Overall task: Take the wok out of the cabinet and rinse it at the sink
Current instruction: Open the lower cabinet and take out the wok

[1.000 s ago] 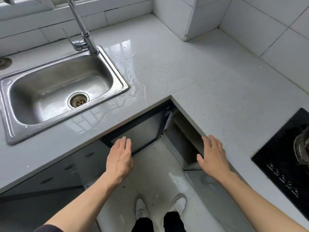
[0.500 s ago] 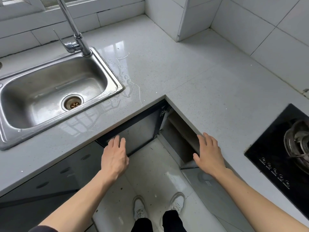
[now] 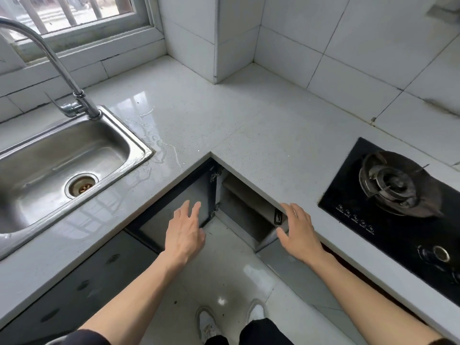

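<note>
reaching forward and down, both bare forearms stretch toward the corner under the counter (image 3: pixel 249 125). left hand (image 3: pixel 184 231) is palm down, fingers straight and a little spread, holding nothing, poised in front of the grey cabinet door (image 3: pixel 171 212) that sits below the counter edge; whether the fingertips touch the door, i cannot tell. right hand (image 3: pixel 300 234) is palm down too, fingers loose and extended, empty, its fingertips right at the counter's edge beside a dark opening (image 3: pixel 245 207) in the corner cabinet. wrists run level with the forearms, elbows out of frame at the bottom. the wok is not visible anywhere; the opening is too shadowed to see inside. sink (image 3: pixel 62 155) lies off to the left, basin bare metal with the drain strainer in the middle, faucet (image 3: pixel 49 61) arching over it, a film of water on the counter beside its rim. gas hob (image 3: pixel 398 202) sits at the right. white shoes (image 3: pixel 231 319) stand on the tile floor below.
</note>
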Action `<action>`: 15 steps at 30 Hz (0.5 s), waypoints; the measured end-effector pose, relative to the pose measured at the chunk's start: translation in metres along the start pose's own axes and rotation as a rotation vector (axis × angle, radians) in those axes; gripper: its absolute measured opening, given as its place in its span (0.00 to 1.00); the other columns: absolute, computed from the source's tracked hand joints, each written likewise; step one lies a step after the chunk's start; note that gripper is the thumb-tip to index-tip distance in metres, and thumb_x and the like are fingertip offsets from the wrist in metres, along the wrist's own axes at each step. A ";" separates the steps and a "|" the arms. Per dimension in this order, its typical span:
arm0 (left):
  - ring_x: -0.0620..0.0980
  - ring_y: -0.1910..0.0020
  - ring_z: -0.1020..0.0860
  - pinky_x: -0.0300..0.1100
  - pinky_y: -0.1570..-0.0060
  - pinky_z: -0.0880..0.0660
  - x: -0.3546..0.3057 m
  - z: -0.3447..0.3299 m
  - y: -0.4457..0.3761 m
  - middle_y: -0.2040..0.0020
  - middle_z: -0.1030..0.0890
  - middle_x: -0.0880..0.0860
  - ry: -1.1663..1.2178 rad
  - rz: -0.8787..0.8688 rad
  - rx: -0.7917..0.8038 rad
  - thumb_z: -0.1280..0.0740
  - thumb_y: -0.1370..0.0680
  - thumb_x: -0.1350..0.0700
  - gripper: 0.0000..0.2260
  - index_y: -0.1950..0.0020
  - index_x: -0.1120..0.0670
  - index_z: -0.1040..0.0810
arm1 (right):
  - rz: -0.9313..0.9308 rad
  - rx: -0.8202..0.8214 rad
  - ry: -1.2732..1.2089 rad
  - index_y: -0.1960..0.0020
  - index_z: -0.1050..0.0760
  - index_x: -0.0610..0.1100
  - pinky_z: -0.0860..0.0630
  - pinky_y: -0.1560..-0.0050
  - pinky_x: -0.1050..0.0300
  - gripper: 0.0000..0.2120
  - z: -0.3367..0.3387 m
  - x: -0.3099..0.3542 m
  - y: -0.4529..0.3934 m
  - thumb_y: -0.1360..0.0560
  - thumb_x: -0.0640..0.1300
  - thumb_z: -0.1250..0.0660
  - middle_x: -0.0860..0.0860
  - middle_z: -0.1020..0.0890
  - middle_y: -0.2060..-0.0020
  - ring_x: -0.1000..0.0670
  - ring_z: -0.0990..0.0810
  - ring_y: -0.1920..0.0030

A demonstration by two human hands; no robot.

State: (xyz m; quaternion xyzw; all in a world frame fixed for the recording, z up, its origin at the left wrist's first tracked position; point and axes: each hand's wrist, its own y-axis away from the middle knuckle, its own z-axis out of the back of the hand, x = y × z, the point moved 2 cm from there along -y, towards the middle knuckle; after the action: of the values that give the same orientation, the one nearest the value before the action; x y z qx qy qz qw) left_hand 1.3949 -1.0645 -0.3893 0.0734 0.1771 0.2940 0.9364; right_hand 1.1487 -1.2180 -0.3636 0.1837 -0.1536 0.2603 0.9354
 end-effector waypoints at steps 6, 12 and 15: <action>0.57 0.24 0.44 0.51 0.30 0.36 -0.043 0.018 0.019 0.21 0.46 0.55 -0.011 -0.094 0.006 0.38 0.23 0.54 0.30 0.23 0.48 0.44 | -0.034 -0.059 0.045 0.23 0.46 0.48 0.35 0.31 0.44 0.30 0.014 -0.018 0.022 0.21 0.54 0.40 0.45 0.41 0.24 0.43 0.40 0.27; 0.57 0.27 0.40 0.49 0.34 0.32 -0.081 0.011 0.042 0.24 0.41 0.54 -0.070 -0.121 0.003 0.37 0.24 0.52 0.26 0.26 0.50 0.38 | -0.040 -0.105 -0.062 0.25 0.41 0.48 0.33 0.34 0.47 0.28 0.012 -0.045 0.048 0.21 0.55 0.39 0.46 0.35 0.28 0.43 0.35 0.30; 0.55 0.29 0.38 0.47 0.36 0.30 -0.089 0.006 0.047 0.26 0.38 0.52 -0.053 -0.130 0.015 0.37 0.24 0.52 0.25 0.27 0.50 0.37 | -0.026 -0.090 -0.087 0.25 0.40 0.48 0.34 0.33 0.49 0.28 0.007 -0.047 0.055 0.22 0.54 0.38 0.47 0.34 0.30 0.44 0.35 0.31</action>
State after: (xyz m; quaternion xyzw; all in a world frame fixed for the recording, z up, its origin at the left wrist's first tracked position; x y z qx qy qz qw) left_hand 1.3049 -1.0778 -0.3466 0.0766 0.1587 0.2293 0.9573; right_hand 1.0789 -1.1970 -0.3607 0.1544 -0.2030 0.2326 0.9385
